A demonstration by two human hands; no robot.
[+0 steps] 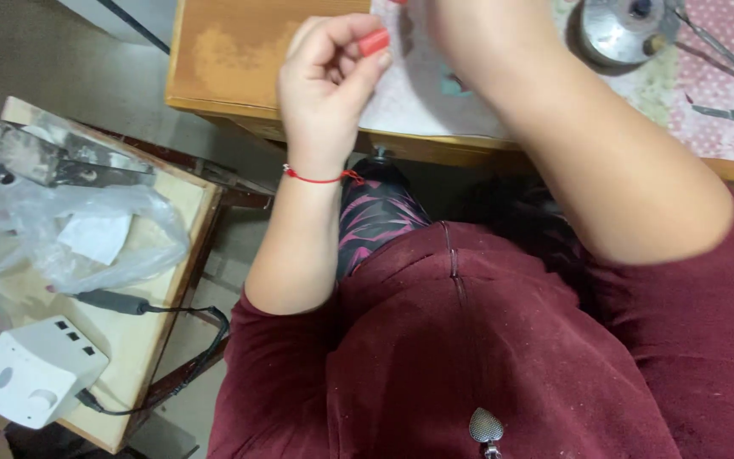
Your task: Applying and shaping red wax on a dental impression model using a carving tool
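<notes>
My left hand (pixel 326 81) is raised over the front edge of a wooden table (pixel 231 59), fingers curled, with a small red piece (pixel 375 41) pinched between thumb and fingertips. A thin red string is tied around that wrist. My right forearm (pixel 588 144) crosses from the right up toward the top edge; the right hand itself is cut off by the frame, so what it holds is hidden. A light patterned cloth (pixel 435 93) lies on the table under both hands.
A round metal device (pixel 620 30) and thin metal tools (pixel 728 59) sit on the table's far right. At left, a low wooden stand (pixel 142 327) carries a clear plastic bag (pixel 70 234), a white box (pixel 36 370) and a black cable (pixel 172 310).
</notes>
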